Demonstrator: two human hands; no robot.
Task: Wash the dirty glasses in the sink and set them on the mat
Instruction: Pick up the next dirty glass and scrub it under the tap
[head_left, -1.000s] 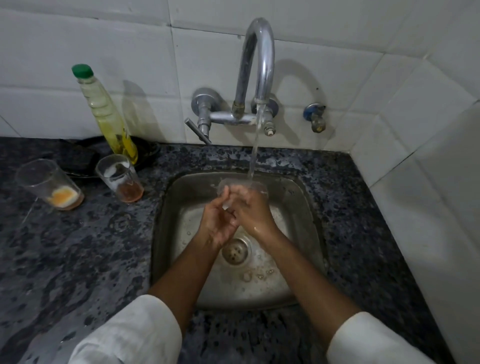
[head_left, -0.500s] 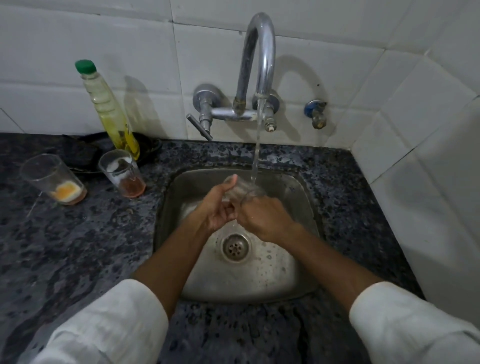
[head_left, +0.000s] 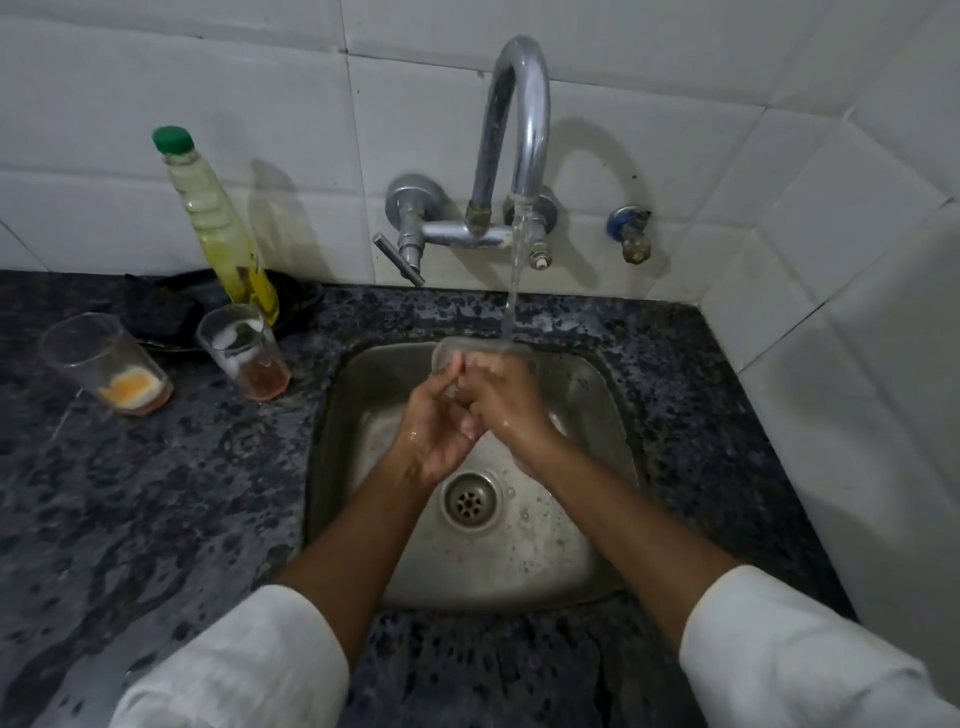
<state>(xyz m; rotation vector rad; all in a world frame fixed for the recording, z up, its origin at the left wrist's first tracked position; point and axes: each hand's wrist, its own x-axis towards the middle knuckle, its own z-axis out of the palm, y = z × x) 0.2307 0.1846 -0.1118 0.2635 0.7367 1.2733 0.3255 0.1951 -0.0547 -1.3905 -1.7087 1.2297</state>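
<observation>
Glass (head_left: 467, 358) tilting back under tap stream; left hand (head_left: 434, 434), right hand (head_left: 501, 402) both gripping, rubbing it. Two dirty glasses (head_left: 244, 358) waiting on counter (head_left: 156, 493).

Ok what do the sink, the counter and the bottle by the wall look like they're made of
Sink: brushed stainless steel, judging by its dull grey sheen. Counter: polished speckled dark stone, probably granite. Bottle: clear, apparently plastic, yellow liquid showing through, green cap.
</observation>
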